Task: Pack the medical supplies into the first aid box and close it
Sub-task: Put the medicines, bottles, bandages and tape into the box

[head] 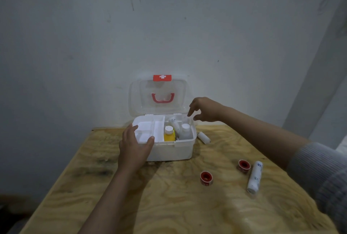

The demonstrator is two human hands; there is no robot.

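Packing step in hand: box (170, 149) open at frame centre, partly loaded, loose supplies left on the table (116, 192).

The lid (157, 98) is stood upright against the wall. The left hand (134, 146) is laid on the front left corner of the box, fingers spread over the white tray (150, 129), nothing clamped. The right hand (203, 109) is held over the back right corner of the box, fingers loose and apart, empty. A yellow bottle (169, 134) and a white bottle (185, 130) are seen upright in the right compartment, with a roll (174, 124) behind them. Still outside the box: a small roll (203, 137) just beside its right wall, two red tape spools (206, 177) (244, 166) and a long bandage roll (254, 176) at lower right. The next move is judged to call for one of these to be picked up and placed in the tray or right compartment, before the lid is lowered.
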